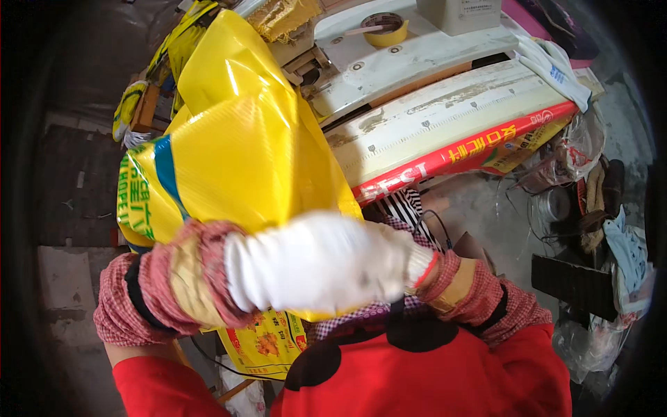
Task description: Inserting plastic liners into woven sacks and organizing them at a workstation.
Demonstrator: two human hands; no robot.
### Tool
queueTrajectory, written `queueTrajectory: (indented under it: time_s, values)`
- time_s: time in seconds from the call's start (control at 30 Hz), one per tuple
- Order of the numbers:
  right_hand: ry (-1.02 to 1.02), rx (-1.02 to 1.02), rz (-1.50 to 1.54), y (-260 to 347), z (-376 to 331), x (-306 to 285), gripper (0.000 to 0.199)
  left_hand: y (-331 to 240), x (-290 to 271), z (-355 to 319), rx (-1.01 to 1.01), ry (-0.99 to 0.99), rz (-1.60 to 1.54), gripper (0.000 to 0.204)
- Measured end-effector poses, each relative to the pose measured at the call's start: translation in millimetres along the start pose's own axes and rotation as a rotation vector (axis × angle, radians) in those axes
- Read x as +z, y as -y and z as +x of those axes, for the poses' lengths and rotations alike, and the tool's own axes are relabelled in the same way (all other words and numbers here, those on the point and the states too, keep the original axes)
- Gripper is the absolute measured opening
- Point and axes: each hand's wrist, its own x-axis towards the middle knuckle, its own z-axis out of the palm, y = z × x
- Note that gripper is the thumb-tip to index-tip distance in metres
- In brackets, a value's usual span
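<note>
My left hand point(306, 264), in a white knit glove, is smeared by motion and reaches across in front of my body. Behind it, my right hand point(410, 260) shows little more than a white glove cuff with a red edge; its fingers are hidden. A large glossy yellow woven plastic bag point(243, 153) with a blue band and green print rises just beyond my left hand. Its lower edge passes behind the gloves, and whether either hand grips it cannot be made out. Checked sleeve covers wrapped with tan tape cover both forearms.
A pale worktable point(431, 104) with ruler marks and a red printed strip point(465, 149) along its front stands ahead. On it are a tape roll point(385, 31), a grey box point(458, 15) and a white cloth point(554, 69). Clutter, including a dark panel point(573, 285), lies at right.
</note>
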Motion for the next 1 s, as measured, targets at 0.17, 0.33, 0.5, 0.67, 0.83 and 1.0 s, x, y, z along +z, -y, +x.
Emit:
queueTrajectory:
  time_s: [0.17,0.33,0.5,0.67,0.83,1.0]
  values:
    - [0.155,0.369,-0.187,0,-6,-15,0.025,68,-16,-18,-0.256,-0.356,0.652,0.050]
    - [0.020,0.403,-0.120,-8,-3,-12,0.025,71,42,-28,-0.641,0.095,0.816,0.049]
    - [0.044,0.258,-0.220,-7,-6,-16,0.023,80,50,-38,-0.722,0.158,0.666,0.036]
    - [0.079,0.289,-0.512,-19,9,-23,0.024,74,47,-33,-0.834,0.192,0.614,0.034]
    - [0.117,0.099,-0.923,-5,18,-5,0.034,90,51,-53,-0.944,0.371,0.803,0.023]
    - [0.129,0.094,-0.995,4,27,18,0.035,116,22,-71,-1.111,0.230,0.639,0.037]
